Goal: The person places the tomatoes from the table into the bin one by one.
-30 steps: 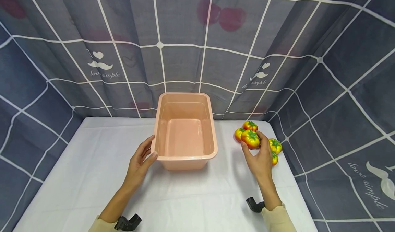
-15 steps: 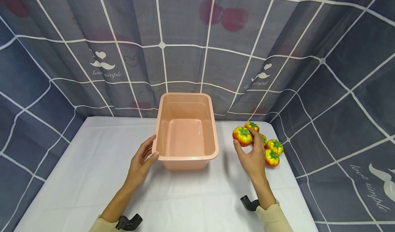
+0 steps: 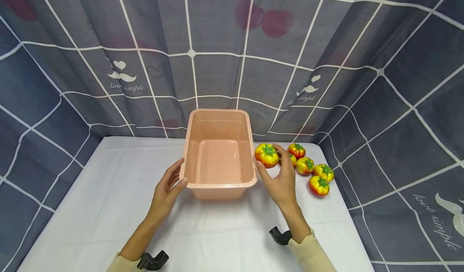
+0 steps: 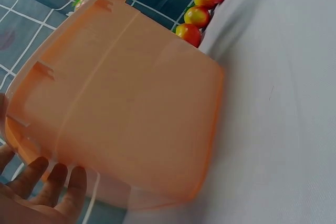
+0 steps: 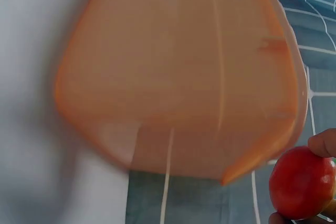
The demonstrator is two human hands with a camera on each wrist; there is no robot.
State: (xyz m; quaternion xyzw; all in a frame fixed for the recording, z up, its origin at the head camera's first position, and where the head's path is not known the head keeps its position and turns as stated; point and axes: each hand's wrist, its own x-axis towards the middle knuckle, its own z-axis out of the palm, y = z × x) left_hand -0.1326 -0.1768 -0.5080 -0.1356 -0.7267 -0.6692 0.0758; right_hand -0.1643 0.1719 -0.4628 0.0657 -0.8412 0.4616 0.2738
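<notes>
A peach-coloured plastic basin (image 3: 217, 185) stands on the white-covered table. My left hand (image 3: 164, 191) holds its near left corner, thumb at the rim and fingers along the outer side wall; those fingers (image 4: 55, 184) show against the wall in the left wrist view. My right hand (image 3: 279, 179) grips a red-and-yellow tomato (image 3: 266, 155) with a green leafy top, raised just beside the basin's right rim. In the right wrist view this tomato (image 5: 302, 182) shows its red underside between thumb and fingers. The inside of the basin is bare.
Several more tomatoes (image 3: 305, 165) lie grouped on the table (image 3: 119, 183) at the back right, one partly hidden behind my right hand. Dark checked curtains (image 3: 159, 75) rise along the back and both sides.
My right hand has lifted the tomato from the group and carried it left to the basin's right rim. The left hand keeps its place on the basin.
</notes>
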